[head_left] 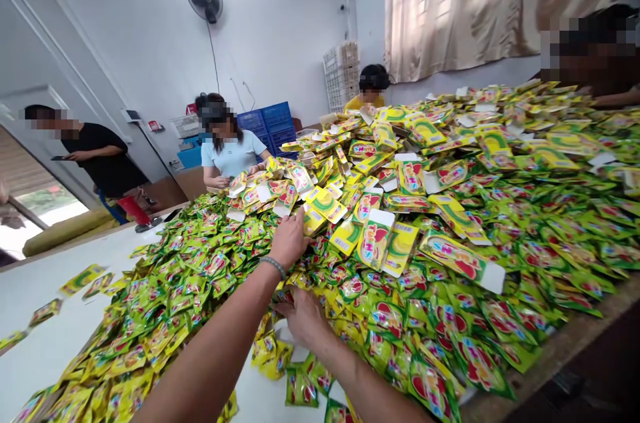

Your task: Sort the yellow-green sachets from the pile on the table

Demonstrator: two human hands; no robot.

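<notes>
My left hand [291, 235], with a beaded band at its wrist, reaches into the middle of the pile. Its fingers are closed at the near edge of a yellow cardboard box [314, 219]. Lower and nearer to me, my right hand [304, 315] is bent down among small yellow packets [273, 351]. Its fingers are curled, and whatever they hold is hidden beneath the hand. Green packets with red fruit prints [385, 317] lie around both hands. Printed flat boxes, one with a white open flap [375, 236], are heaped just right of my left hand.
The heap covers most of the white table [60, 306], with a few boxes [83, 279] at left. A person in light blue [233, 155] handles boxes across the table; others sit behind the heap and at right. Another stands at left near a red object [135, 209]. Blue crates [267, 124] stand behind.
</notes>
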